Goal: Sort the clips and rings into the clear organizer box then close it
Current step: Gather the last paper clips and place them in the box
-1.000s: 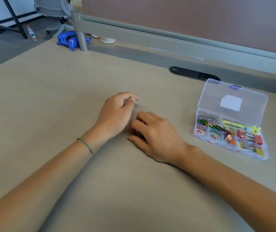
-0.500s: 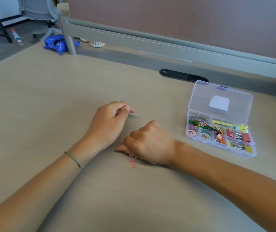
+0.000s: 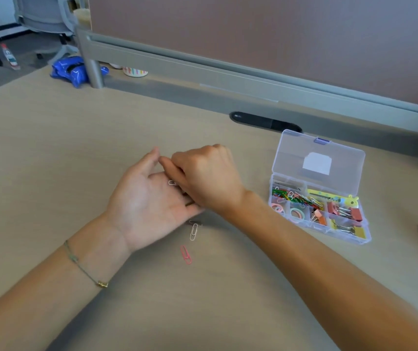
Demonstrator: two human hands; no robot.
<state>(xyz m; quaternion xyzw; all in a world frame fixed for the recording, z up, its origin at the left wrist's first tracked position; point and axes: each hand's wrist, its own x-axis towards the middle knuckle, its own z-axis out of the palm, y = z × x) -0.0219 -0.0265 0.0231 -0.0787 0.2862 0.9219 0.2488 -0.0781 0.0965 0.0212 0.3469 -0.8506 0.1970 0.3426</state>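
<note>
Head view: our left hand (image 3: 149, 206) lies palm up and flat with a white paper clip (image 3: 173, 183) on it; our right hand (image 3: 204, 177) curls over the palm, what it pinches we cannot tell. Better to cup the palm before carrying. Near the hands a white clip (image 3: 194, 231) and pink clip (image 3: 185, 254) lie loose on the desk (image 3: 50, 148). Organizer box (image 3: 317, 158) sits right, lid up, partly filled. Nothing blocks the path there.
</note>
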